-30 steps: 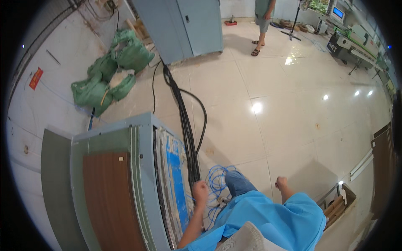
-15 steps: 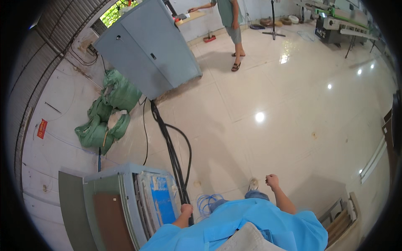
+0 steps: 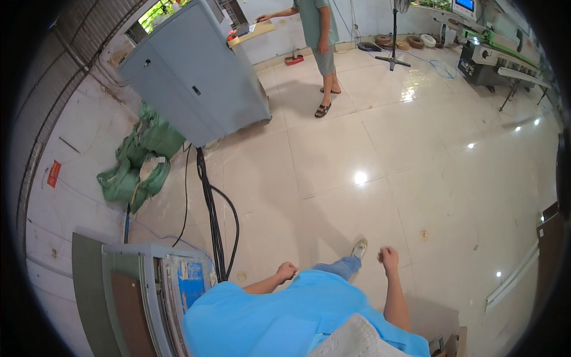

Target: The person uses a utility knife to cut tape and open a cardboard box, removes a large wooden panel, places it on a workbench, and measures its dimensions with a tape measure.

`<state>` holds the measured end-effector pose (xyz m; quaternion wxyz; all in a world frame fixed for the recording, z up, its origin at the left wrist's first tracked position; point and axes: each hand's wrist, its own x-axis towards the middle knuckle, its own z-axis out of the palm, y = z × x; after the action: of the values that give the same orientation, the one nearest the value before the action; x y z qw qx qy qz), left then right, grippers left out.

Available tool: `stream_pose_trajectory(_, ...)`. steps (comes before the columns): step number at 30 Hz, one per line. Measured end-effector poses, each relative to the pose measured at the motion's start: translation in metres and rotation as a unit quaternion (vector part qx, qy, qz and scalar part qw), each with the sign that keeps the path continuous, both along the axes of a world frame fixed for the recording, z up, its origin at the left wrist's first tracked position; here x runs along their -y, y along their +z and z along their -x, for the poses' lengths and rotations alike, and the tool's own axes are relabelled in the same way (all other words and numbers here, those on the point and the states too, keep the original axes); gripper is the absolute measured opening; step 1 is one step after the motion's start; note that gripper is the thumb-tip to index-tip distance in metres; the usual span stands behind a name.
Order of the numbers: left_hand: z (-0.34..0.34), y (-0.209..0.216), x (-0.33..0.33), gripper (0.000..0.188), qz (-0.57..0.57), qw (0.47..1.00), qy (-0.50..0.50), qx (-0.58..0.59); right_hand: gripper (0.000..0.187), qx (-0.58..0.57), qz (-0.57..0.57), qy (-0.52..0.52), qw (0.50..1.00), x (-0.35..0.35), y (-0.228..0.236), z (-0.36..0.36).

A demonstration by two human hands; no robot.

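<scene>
My left hand (image 3: 287, 272) hangs in front of my blue shirt with its fingers curled in and nothing seen in it. Nearest to it, the bundle of thick black cables (image 3: 213, 214) runs along the floor from the grey cabinet. My right hand (image 3: 388, 259) is raised over the tiles to the right, loosely fisted, with no object showing. One of my shoes (image 3: 359, 248) steps forward between the two hands.
A grey two-door cabinet (image 3: 190, 71) stands ahead left, beside green sacks (image 3: 140, 160). At lower left is a grey metal box (image 3: 148, 262) with leaning panels. Another person (image 3: 321, 47) stands beyond the cabinet. A machine (image 3: 499, 65) and a fan stand (image 3: 393, 50) are farther right.
I have stepped forward. My left hand has come away from beside the black cables and swung right. The cabinet and the other person appear nearer.
</scene>
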<state>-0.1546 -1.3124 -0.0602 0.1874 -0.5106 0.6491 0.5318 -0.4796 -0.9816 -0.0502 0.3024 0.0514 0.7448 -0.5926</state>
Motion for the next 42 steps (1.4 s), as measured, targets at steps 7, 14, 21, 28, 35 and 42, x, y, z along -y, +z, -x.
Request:
stream_pose_trajectory(7, 0.234, -0.018, 0.014, 0.007, 0.020, 0.999, 0.047, -0.005, 0.023, 0.313, -0.093, -0.247, 0.912, -0.221, -0.072, 0.024)
stream_pose_trajectory(14, 0.507, 0.059, -0.007, 0.015, 0.017, 0.973, 0.119, -0.197, 0.022, 0.037, -0.340, 0.054, 0.938, -0.307, -0.105, 0.134)
stream_pose_trajectory(21, 0.624, 0.060, -0.097, 0.013, 0.029, 0.982, 0.086, -0.165, 0.022, -0.060, -0.316, 0.188, 0.928, -0.279, -0.093, 0.399)
stream_pose_trajectory(28, 0.654, 0.014, -0.149, 0.016, -0.005, 0.963, 0.260, -0.077, 0.016, 0.050, -0.040, -0.085, 0.994, -0.164, -0.005, 0.725)
stream_pose_trajectory(35, 0.691, -0.033, -0.113, 0.007, 0.004, 0.885, 0.466, -0.018, 0.011, 0.099, -0.090, -0.076, 0.988, -0.090, -0.035, 0.876)
stream_pose_trajectory(42, 0.823, 0.002, -0.077, 0.019, -0.080, 0.843, 0.514, -0.135, 0.014, 0.028, -0.208, 0.197, 0.958, -0.051, -0.093, 0.904)
